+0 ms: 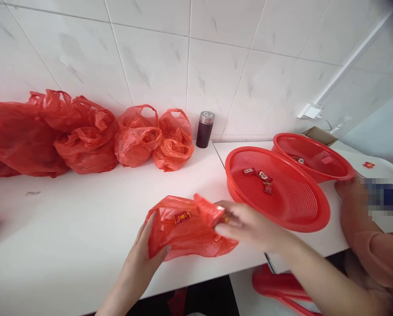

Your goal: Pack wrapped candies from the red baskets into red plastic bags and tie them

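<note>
A thin red plastic bag [189,243] lies with its mouth spread on the white table in front of me. My left hand [143,250] grips its left side between fingers and thumb. Inside rests a small red packet [182,217] with yellow print. Over the bag's right part, my right hand [240,224] is closed on a shiny red wrapped piece [209,211]; motion blurs it, and its exact kind is unclear. Just beyond that hand stands a red perforated basket [301,197] with a few small wrapped candies [265,176] in it.
Several filled red bags [87,153] line the wall at the left. A dark thermos [204,131] stands behind. A second red basket [344,171] is at the right, near another person's arm [351,210]. A red stool [275,285] shows below the table edge.
</note>
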Motion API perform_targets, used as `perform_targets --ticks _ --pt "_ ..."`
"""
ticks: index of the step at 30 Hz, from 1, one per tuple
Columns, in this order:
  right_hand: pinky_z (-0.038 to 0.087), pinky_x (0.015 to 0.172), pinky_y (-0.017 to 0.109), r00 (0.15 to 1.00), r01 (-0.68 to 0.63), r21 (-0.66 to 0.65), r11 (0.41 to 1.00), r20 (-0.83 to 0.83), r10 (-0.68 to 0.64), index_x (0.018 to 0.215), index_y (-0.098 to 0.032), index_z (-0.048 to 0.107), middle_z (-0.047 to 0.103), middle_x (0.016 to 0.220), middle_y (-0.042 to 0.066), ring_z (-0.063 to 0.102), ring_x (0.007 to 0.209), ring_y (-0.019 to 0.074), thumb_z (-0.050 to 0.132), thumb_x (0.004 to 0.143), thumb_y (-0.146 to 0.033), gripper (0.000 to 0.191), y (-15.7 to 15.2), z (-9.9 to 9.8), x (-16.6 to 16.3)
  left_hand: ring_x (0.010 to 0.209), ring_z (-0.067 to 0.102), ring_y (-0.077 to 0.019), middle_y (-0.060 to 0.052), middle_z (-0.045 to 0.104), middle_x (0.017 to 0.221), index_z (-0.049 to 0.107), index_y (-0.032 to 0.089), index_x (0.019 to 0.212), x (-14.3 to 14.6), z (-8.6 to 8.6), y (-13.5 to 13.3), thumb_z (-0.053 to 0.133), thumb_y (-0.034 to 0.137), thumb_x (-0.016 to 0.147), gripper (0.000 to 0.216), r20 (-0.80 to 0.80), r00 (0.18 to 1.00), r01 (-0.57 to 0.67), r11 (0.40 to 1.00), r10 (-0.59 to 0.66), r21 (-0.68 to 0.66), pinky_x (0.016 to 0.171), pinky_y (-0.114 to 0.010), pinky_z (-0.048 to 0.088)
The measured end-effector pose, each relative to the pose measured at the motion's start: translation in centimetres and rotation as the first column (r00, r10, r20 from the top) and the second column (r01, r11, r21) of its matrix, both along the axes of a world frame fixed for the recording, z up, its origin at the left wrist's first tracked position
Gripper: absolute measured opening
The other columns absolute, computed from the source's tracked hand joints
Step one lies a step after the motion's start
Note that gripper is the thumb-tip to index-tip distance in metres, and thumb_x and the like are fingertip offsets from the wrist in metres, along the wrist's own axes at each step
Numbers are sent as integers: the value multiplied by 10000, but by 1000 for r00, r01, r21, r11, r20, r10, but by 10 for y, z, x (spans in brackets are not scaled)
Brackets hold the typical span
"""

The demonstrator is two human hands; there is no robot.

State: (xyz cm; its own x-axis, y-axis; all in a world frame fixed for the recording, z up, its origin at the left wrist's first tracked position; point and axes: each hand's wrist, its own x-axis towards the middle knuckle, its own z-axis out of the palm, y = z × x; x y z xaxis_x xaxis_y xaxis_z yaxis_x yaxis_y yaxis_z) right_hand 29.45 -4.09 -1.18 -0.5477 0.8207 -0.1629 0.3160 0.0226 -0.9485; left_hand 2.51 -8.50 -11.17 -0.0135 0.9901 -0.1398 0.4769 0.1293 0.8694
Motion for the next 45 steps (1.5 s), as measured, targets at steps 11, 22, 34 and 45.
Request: perform_targets --ticks 11,22,34,45 --pt "486 929 402 994 23 -152 988 -99 -39 1198 -236 586 624 1156 71 594 1077 219 412 943 -362 333 6 -59 -41 1346 425 -283 -105 414 1495 242 221 1509 -5 4 -1 581 419 825 789 119 992 -27 993 40 -112 1042 -378 412" --pt "317 1097 525 749 -261 526 810 639 -173 1480 -237 340 374 1503 115 354 1359 334 422 948 -309 543 -2 -99 -39 1073 591 -285 -127 554 1329 267 247 1506 8 18 -1 563 480 808 794 160 981 -86 982 113 -169 641 -297 526" --pt "350 1108 429 898 -211 357 910 438 37 1445 -368 382 360 1529 20 369 1383 246 470 938 -478 526 -1 -26 -11 566 529 -113 -97 627 1213 258 264 1509 13 28 3 521 476 845 745 94 994 -37 989 51 -142 487 -244 458" --pt "455 951 425 325 294 351 889 838 -439 1473 -163 341 482 1408 209 522 1233 347 622 841 -421 738 142 -27 161 1251 526 -314 -84 523 1405 351 309 1455 7 8 4 520 498 841 665 -48 987 -144 982 151 121 1009 -463 436"
